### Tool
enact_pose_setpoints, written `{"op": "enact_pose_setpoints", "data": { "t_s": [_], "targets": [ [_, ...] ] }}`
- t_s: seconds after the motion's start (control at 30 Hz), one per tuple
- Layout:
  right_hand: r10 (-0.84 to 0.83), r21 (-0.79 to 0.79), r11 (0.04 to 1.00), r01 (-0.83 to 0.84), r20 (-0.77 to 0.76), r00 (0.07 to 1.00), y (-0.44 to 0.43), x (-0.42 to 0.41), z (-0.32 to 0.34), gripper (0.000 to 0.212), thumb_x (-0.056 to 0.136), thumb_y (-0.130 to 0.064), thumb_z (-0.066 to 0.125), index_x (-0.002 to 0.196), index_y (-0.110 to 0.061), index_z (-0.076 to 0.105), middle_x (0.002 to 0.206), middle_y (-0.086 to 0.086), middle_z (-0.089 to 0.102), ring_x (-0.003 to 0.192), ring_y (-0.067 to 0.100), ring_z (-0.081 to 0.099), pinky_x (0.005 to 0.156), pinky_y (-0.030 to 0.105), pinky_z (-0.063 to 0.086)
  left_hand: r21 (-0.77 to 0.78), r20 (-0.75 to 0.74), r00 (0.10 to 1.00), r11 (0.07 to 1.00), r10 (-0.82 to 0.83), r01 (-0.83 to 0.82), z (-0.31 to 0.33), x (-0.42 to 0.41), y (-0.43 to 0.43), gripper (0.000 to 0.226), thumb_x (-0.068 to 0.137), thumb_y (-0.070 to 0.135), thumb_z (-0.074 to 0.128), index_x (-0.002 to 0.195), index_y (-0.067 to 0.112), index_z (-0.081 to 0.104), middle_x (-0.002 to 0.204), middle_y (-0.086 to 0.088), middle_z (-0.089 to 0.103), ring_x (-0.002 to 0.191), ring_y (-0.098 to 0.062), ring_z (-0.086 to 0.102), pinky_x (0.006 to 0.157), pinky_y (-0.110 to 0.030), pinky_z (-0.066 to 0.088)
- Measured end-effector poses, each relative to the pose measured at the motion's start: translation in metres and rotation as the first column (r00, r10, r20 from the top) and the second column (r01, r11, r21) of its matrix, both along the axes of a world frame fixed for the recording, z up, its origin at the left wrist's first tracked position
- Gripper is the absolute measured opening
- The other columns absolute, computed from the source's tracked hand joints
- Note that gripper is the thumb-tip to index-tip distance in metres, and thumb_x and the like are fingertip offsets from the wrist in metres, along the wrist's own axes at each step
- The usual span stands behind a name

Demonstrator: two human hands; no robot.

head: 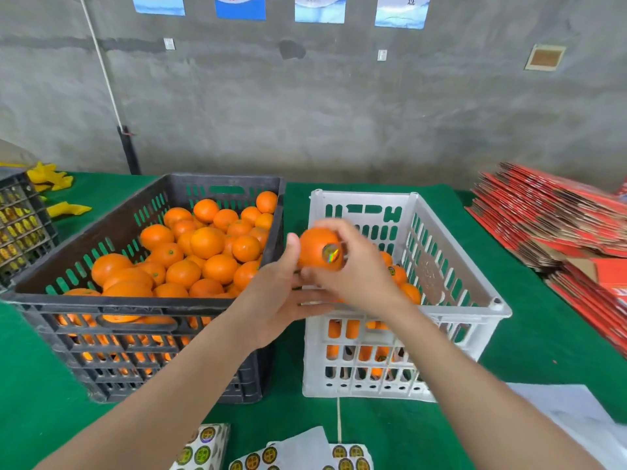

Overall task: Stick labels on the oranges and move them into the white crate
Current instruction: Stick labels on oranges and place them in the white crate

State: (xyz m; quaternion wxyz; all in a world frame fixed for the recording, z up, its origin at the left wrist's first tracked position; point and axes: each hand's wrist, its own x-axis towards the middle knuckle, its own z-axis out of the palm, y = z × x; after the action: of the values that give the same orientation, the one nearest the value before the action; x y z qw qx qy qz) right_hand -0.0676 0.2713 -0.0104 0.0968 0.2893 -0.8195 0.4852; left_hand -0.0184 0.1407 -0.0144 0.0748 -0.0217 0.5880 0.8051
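Green table [407,435]; left hand [281,293], right hand [359,276] obscure orange [314,249] (label [330,254] blurred).

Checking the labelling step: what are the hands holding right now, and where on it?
One orange. The left hand cups its left side and underside; the right hand grips its top and right side, beside the shiny label.

1. Table [529,351], green-covered; we log seven lots on it.
2. Black crate [118,301], 9 o'clock.
3. White crate [458,311], 3 o'clock, just beside the black one.
4. Label sheets [203,449], 6 o'clock.
5. White paper [570,412], 4 o'clock.
6. Flattened red cartons [549,215], stacked, 2 o'clock.
7. Yellow pieces [51,179] and second dark crate [23,225], 10 o'clock.
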Motion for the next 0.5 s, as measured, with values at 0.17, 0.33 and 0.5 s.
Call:
{"op": "enact_pose_setpoints", "data": {
  "t_s": [0.17, 0.33, 0.5],
  "targets": [
    [-0.377, 0.558, 0.776, 0.296, 0.033, 0.926, 0.057, -0.106, -0.009, 0.040, 0.078, -0.009, 0.066, 0.114, -0.016, 0.051, 0.114, 0.010, 0.048, 0.102, 0.025, 0.051, 0.079, 0.026, 0.042, -0.236, -0.047, 0.998, 0.971, 0.039, -0.049, -0.016, 0.005, -0.011, 0.029, 0.100, 0.029, 0.041, 0.096, 0.010, 0.064, 0.082, -0.008, 0.072, 0.069, -0.021, 0.069, 0.060, -0.026, 0.056],
    [-0.378, 0.899, 0.419, 0.129, 0.044, 0.925, 0.099, -0.134, -0.057, 0.024, 0.085, -0.013, 0.058, 0.108, -0.009, 0.061, 0.114, 0.016, 0.062, 0.103, 0.030, 0.057, 0.091, 0.038, 0.048, -0.411, 0.023, 0.997, 0.909, -0.072, 0.075, -0.053, 0.022, -0.020, 0.032, 0.101, 0.014, 0.040, 0.083, 0.006, 0.065, 0.067, -0.003, 0.068, 0.064, -0.016, 0.065, 0.063, -0.023, 0.054],
    [-0.392, 0.940, 0.328, 0.096, 0.044, 0.919, 0.089, -0.134, -0.059, 0.063, 0.081, -0.020, 0.070, 0.137, -0.012, 0.042, 0.136, 0.013, 0.050, 0.121, 0.032, 0.049, 0.097, 0.035, 0.043, -0.569, 0.252, 0.954, 0.773, -0.160, 0.280, -0.100, 0.025, -0.023, 0.028, 0.101, 0.009, 0.038, 0.094, 0.007, 0.065, 0.083, -0.005, 0.071, 0.073, -0.015, 0.067, 0.067, -0.021, 0.055]
  ]
}}
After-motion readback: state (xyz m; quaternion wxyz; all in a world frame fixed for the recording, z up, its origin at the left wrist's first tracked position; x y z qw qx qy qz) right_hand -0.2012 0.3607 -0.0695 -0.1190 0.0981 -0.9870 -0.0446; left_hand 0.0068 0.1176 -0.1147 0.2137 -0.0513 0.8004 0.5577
